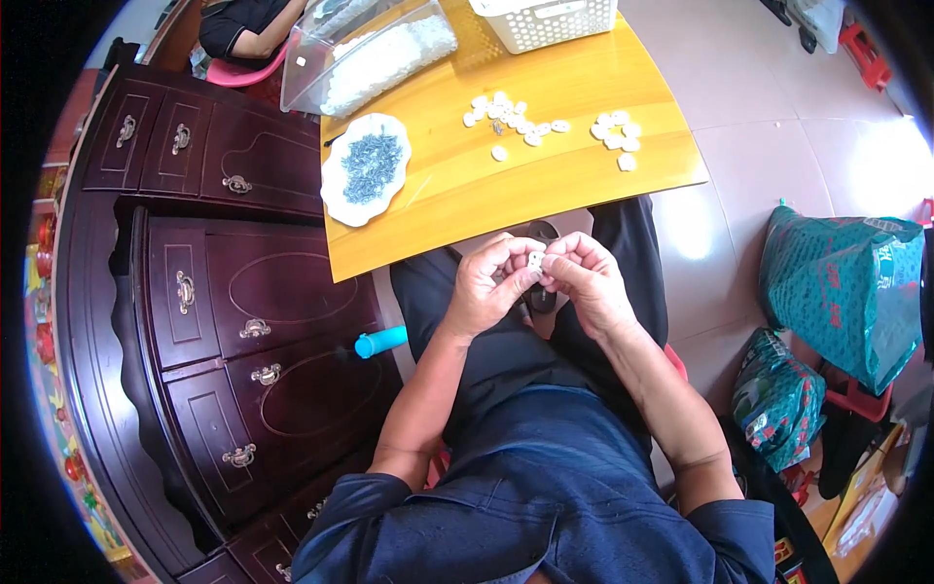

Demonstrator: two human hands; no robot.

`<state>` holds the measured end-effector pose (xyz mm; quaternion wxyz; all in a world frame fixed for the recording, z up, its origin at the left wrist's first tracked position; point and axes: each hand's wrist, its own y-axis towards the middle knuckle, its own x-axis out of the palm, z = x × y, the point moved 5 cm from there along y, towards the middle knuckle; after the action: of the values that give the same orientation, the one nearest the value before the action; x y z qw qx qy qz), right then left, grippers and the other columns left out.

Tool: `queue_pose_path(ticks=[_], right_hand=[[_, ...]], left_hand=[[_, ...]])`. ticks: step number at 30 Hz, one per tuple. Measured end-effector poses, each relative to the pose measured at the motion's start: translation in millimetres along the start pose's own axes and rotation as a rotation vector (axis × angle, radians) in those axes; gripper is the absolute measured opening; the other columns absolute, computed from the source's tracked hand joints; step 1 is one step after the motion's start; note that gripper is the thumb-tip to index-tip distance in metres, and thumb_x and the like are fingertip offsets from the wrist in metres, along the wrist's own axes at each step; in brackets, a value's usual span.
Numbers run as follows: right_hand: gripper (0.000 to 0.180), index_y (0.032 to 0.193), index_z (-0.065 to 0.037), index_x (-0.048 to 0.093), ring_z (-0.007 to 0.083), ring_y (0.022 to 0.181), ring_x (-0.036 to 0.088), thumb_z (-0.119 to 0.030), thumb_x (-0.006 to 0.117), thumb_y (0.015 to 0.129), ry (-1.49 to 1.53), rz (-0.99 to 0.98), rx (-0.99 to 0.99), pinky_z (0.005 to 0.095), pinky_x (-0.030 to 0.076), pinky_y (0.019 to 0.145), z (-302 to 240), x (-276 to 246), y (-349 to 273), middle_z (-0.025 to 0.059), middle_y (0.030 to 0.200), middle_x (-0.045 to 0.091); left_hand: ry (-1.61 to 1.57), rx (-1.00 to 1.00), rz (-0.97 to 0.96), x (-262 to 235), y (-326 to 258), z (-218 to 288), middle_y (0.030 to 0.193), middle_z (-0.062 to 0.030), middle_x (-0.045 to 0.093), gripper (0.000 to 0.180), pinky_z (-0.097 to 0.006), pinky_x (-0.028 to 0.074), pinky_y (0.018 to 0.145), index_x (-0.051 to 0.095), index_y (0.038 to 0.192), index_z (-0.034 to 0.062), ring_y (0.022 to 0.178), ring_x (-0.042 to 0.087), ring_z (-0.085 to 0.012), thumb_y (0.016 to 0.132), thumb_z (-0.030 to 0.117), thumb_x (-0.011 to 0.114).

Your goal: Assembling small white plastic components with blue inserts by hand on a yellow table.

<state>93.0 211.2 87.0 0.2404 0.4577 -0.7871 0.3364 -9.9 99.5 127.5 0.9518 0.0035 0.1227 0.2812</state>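
Over my lap, just off the table's near edge, both hands meet on one small white plastic piece [535,261]. My left hand [489,282] pinches it between thumb and fingers. From the other side, my right hand [589,284] closes its thumb and fingertips on the same piece. The fingers cover part of it, so its full shape is hidden. On the table [448,209] lie small rounded white pieces in two loose groups, a middle one [525,127] and a right one [613,139]. A scalloped white plate [337,195] at the left holds many small dark metal parts [370,165].
A clear bin [302,97] full of white pieces and a perforated white basket [559,29] stand at the table's far side. Dark wooden drawers [282,292] line the left. Green bags [837,292] sit on the floor at right. Another person's arm [263,41] shows far left.
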Motion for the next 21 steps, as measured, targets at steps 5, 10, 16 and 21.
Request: queue_pose_path(ticks=[5, 10, 16, 21], right_hand=[[0.006, 0.093, -0.006, 0.064, 0.0085, 0.075, 0.063, -0.004, 0.07, 0.092, 0.028, -0.008, 0.013, 0.0227, 0.049, 0.069, -0.5, 1.0, -1.7, 0.0024, 0.083, 0.068], [0.006, 0.094, -0.005, 0.064, 0.0083, 0.076, 0.064, -0.003, 0.07, 0.093, 0.038, -0.027, -0.015, 0.0222, 0.05, 0.069, -1.0, -0.6, -2.0, 0.0036, 0.085, 0.07], [0.008, 0.093, -0.006, 0.063, 0.0068, 0.071, 0.062, -0.005, 0.071, 0.092, -0.012, 0.0, -0.057, 0.02, 0.049, 0.065, -3.9, 6.1, -3.3, 0.0028, 0.084, 0.07], [0.008, 0.093, -0.005, 0.063, 0.007, 0.073, 0.063, -0.004, 0.071, 0.092, -0.004, 0.022, -0.073, 0.0202, 0.05, 0.068, -4.4, 2.4, -1.5, 0.003, 0.084, 0.07]], left_hand=[[0.032, 0.009, 0.012, -0.6, -0.9, -0.4, 0.092, 0.0006, 0.059, 0.02, -0.02, 0.046, 0.07, 0.068, 0.112, -0.0019, 0.078, 0.056, -0.0051, 0.092, 0.003, 0.071], [0.096, 0.039, 0.005, 0.8, 1.1, 2.5, 0.092, -0.0019, 0.061, 0.019, -0.021, 0.047, 0.069, 0.067, 0.109, -0.0028, 0.077, 0.058, -0.0066, 0.092, 0.005, 0.072], [0.228, 0.155, 0.054, -0.6, 4.9, 18.8, 0.081, -0.0028, 0.058, 0.016, -0.024, 0.048, 0.065, 0.068, 0.105, 0.0003, 0.069, 0.057, -0.0103, 0.09, 0.004, 0.072], [0.188, 0.134, 0.06, 2.3, 8.0, 19.1, 0.081, -0.0029, 0.06, 0.015, -0.023, 0.048, 0.063, 0.069, 0.104, 0.0004, 0.069, 0.058, -0.0097, 0.09, 0.003, 0.073]])
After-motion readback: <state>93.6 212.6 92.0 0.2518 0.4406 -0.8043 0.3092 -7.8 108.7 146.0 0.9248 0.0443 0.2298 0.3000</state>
